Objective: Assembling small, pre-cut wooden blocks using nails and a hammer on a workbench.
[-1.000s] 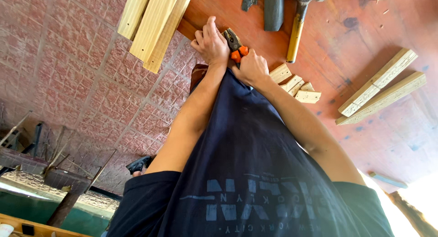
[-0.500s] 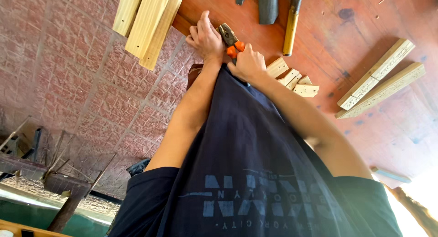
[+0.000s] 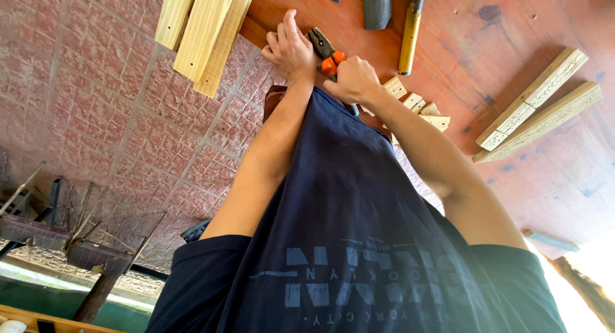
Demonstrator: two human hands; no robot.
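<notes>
Reddish-brown wood makes up the workbench (image 3: 512,64), scuffed and dotted with dark stains, and beside it runs a floor of pinkish patterned paving (image 3: 96,115). Pale planks (image 3: 205,32) overhang the bench edge at the upper left, two long light battens (image 3: 538,109) lie to the side, and small offcut blocks (image 3: 423,109) sit just beyond the wrist. A yellow-handled tool (image 3: 409,35) and a dark object (image 3: 377,6) are cut off by the top of the frame, so what they are stays unclear. The dark blue shirt (image 3: 359,243) fills the lower view. The pliers (image 3: 325,51) lie on the bench between both hands, jaws dark, handles orange. The left hand (image 3: 289,48) rests open against them, fingers spread; the right hand (image 3: 352,80) appears closed around the orange handles, which it mostly hides.
</notes>
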